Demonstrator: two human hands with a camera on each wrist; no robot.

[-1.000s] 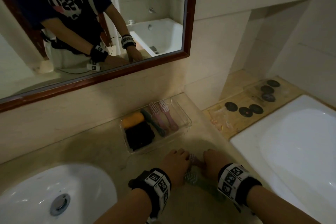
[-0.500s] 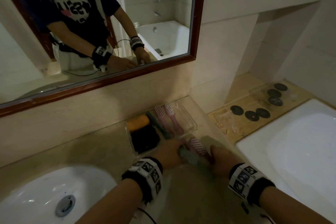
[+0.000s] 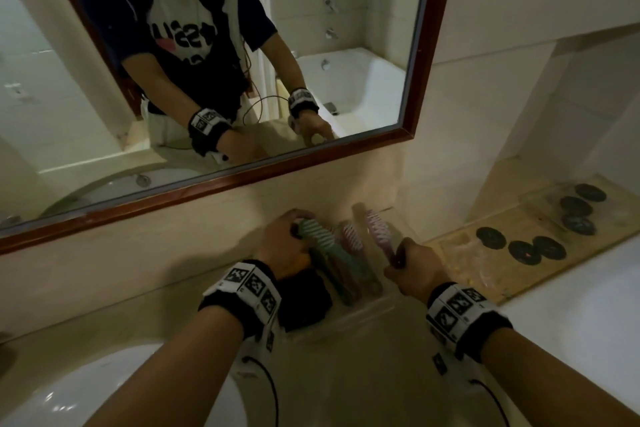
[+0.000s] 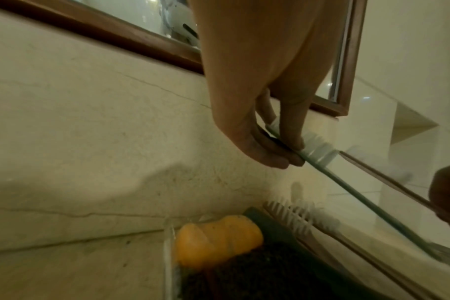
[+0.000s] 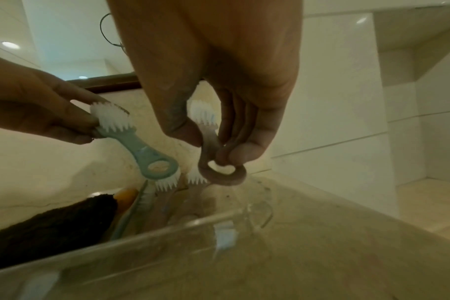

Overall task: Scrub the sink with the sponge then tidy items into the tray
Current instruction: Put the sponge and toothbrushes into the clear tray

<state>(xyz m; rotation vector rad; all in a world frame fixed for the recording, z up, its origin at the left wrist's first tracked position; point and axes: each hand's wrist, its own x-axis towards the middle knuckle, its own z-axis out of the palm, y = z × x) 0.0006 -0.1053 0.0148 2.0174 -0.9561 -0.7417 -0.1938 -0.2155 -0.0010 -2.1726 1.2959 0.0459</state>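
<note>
While held, brushes (image 5: 139, 146) bristle-ends wallward.

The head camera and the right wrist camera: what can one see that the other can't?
Only the head view shows the mirror, the white sink and the dark discs on the ledge. Only the right wrist view shows the ring-shaped handle end of the pink brush and the tray's clear front wall up close. Both show the left hand gripping the teal brush by its bristle end, the right hand holding the pink brush, and the dark cloth in the tray.
</note>
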